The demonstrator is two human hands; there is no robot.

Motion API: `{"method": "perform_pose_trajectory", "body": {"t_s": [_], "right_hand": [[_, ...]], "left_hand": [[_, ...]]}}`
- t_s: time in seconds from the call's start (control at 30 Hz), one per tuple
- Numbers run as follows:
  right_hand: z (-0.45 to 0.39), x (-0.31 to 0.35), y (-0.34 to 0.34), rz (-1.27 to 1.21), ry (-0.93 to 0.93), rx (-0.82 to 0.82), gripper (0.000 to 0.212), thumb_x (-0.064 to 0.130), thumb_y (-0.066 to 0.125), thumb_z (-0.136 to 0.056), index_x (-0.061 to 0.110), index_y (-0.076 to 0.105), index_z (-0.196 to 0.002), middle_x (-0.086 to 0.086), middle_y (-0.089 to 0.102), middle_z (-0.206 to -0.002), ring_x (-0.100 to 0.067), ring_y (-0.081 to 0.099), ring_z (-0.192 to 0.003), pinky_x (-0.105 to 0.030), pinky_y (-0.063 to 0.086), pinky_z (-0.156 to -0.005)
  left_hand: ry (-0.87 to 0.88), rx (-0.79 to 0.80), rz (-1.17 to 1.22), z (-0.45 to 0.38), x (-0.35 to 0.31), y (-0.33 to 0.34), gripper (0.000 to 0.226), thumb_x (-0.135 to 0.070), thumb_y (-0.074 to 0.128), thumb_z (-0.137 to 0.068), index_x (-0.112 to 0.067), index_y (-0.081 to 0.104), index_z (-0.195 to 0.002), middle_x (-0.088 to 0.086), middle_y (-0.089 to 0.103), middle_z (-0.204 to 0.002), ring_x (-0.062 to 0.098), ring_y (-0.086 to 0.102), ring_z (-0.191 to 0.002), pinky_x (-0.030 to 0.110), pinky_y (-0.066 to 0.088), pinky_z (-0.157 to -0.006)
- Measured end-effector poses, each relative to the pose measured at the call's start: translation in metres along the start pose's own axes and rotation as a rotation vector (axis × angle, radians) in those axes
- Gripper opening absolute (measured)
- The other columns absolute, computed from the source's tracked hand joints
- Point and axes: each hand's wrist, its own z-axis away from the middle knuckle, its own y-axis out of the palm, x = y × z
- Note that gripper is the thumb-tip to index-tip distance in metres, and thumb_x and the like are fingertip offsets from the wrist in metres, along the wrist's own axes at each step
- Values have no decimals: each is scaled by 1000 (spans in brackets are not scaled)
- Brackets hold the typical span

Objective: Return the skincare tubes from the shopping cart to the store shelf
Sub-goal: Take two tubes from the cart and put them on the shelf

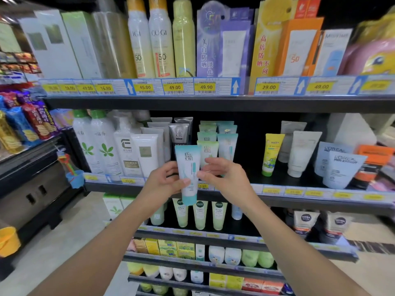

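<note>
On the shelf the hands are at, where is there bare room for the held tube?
Both hands, left hand and right hand, hold the teal tube. Bare shelf shows between the teal tube rows and the yellow tube. Left of it, white tubes and bottles stand crowded.

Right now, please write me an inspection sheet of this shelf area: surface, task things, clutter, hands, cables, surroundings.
Surface: middle shelf, dark, price labels along its edge.
Job's things: teal-and-white tube, cap down, held in front of the shelf; matching tubes stand in rows behind it.
Clutter: yellow tube, L'Oreal tubes, green-capped bottles.
Hands: left hand and right hand both pinch the tube's sides.
Cables: nothing seen.
Surroundings: sunscreen sprays above, snack packets at left; cart not in view.
</note>
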Motion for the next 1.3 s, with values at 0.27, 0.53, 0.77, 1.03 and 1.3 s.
{"method": "perform_pose_trajectory", "body": {"t_s": [0.27,0.53,0.77,1.03,1.3], "right_hand": [[-4,-11,-13,37,-2,-17,27,22,74,-85,19,66,-110,11,71,-103,-4,67,-94,-39,56,-88],[-25,-18,-70,-35,-43,-239,20,12,60,-95,16,55,-114,3,67,-113,-12,67,-101,-39,61,-80],[-40,-45,-72,128,11,-216,19,17,62,-94,18,56,-112,11,66,-111,-6,64,-101,-43,57,-86],[-48,-59,-49,144,23,-166,18,19,64,-93,27,55,-108,20,64,-106,-1,63,-99,-34,57,-84],[-51,-72,-38,219,39,-182,20,20,65,-93,25,57,-110,20,63,-101,10,59,-92,-7,46,-73]], "left_hand": [[63,50,16,-16,-1,28,53,-7,81,-75,-21,55,-120,4,73,-106,17,71,-99,38,57,-88],[334,2,-1192,-38,59,-4,52,-47,54,-93,-24,50,-139,-5,56,-135,18,50,-125,36,39,-106],[483,-139,-1416,-42,94,3,41,-45,46,-84,-17,57,-111,-2,51,-93,22,48,-83,38,39,-75],[498,-123,-1433,-47,96,2,38,-43,51,-80,-16,56,-106,0,47,-91,23,44,-81,38,36,-73],[494,-122,-1430,-48,97,3,42,-42,51,-79,-13,56,-108,1,46,-90,23,43,-80,39,35,-72]]}}
